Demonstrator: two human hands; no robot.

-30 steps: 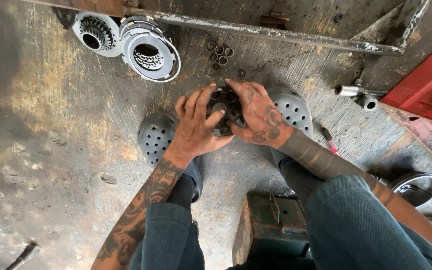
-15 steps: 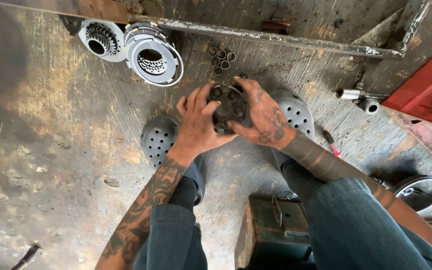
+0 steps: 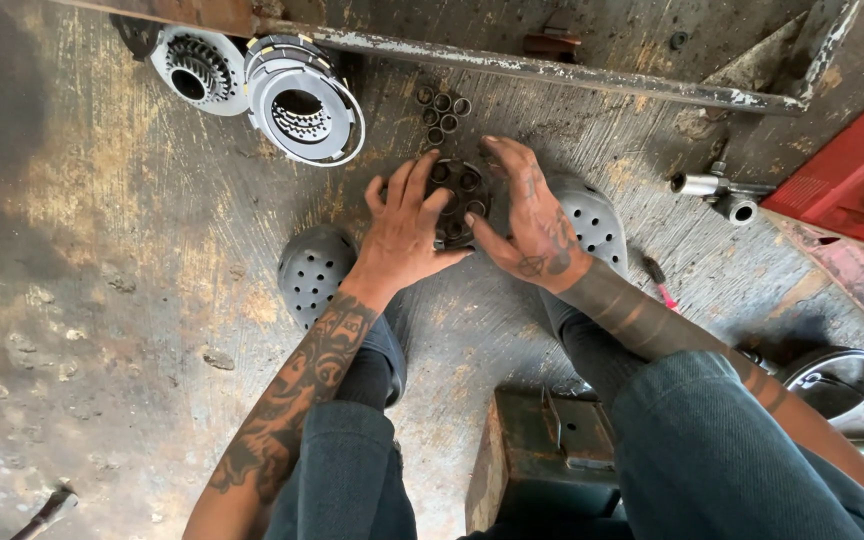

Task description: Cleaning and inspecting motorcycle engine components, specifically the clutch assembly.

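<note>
Item: dark round metal plate with circular holes [image 3: 460, 198], held low over the stained concrete floor [image 3: 102, 260] between two grey perforated clogs [image 3: 314, 272], near a cluster of small dark metal rings [image 3: 442, 112] and a silver toothed clutch basket [image 3: 302, 100]. Risk, as judged: the greasy plate could slip and drop onto the rings, scattering them. Left hand [image 3: 407, 228] and right hand [image 3: 530, 215] clasped its opposite edges, fingers spread and curled, wrists angled inward.

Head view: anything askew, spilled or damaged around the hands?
Nothing stands out. Both hands, left and right, hold a round dark metal part level over the stained floor; small rings lie grouped beyond it.
</note>
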